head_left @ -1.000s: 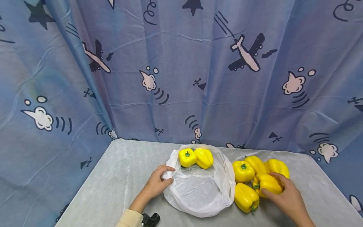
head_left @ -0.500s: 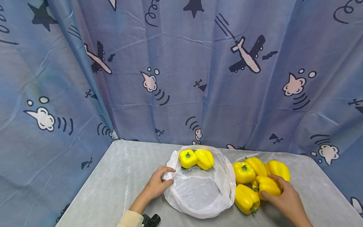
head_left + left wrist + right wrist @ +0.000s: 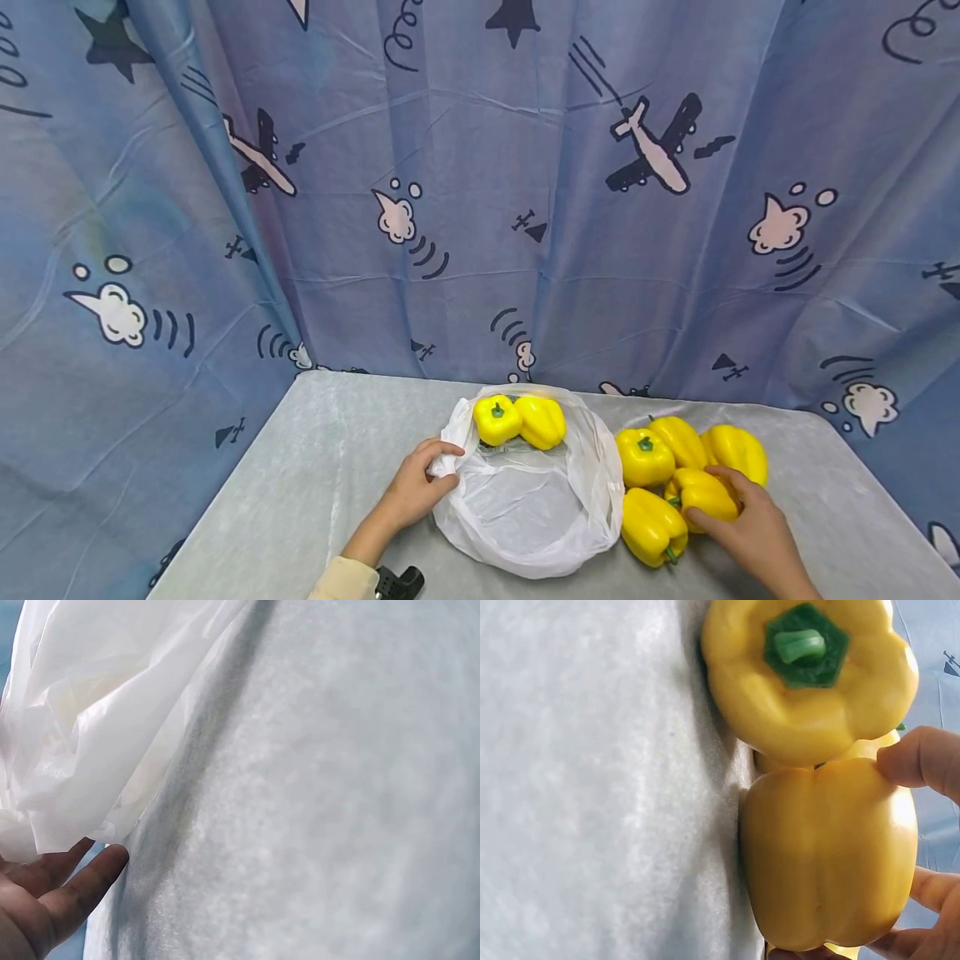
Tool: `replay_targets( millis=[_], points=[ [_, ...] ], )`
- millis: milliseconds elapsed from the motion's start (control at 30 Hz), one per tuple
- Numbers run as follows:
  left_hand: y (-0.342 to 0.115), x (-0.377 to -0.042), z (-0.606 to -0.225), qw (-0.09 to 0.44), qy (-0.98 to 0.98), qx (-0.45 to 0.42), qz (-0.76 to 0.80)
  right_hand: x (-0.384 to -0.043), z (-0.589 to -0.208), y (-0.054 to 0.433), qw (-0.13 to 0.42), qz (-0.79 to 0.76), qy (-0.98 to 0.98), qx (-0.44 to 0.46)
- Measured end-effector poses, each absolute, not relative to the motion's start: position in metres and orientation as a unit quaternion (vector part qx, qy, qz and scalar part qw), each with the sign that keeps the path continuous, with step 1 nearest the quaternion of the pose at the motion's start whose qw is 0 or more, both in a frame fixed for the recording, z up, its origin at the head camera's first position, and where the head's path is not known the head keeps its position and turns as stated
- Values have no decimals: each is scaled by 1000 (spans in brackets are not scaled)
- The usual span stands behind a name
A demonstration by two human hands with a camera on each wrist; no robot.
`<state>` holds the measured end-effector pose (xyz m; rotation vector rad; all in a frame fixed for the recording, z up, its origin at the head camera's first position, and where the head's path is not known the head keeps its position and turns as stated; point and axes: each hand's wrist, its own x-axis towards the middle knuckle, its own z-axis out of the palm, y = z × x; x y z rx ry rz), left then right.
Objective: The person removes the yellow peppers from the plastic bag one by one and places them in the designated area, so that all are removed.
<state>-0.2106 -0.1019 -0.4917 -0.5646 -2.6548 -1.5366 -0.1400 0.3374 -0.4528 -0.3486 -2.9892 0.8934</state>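
My left hand (image 3: 418,485) grips the left rim of a white plastic bag (image 3: 528,557), which stands open at the middle of the table. Two yellow bell peppers (image 3: 542,422) lie at the far side inside it. To the right of the bag, my right hand (image 3: 757,525) has thumb and fingers around another yellow bell pepper (image 3: 825,855), low among its neighbours. In the left wrist view the fingers (image 3: 94,881) are at the lower edge of the bag's film. The right wrist view shows a second pepper (image 3: 735,690), green stem facing the camera, against the held one.
Several more yellow bell peppers sit grouped right of the bag, among them a front one (image 3: 651,527) and a rear one (image 3: 737,452). The grey cloth-covered table (image 3: 285,492) ends at a blue patterned curtain (image 3: 465,192). A black device (image 3: 400,582) shows by the left wrist.
My right hand and the pepper in it have shifted slightly to the left and toward me. The left hand and the bag stay in place.
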Motion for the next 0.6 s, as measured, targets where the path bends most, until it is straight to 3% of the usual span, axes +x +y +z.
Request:
replay_targets(
  millis=[600],
  points=[
    [-102,-211,-491,13,-851,-177,-494,-141,-452,340,-20,261,-960,-97]
  ],
)
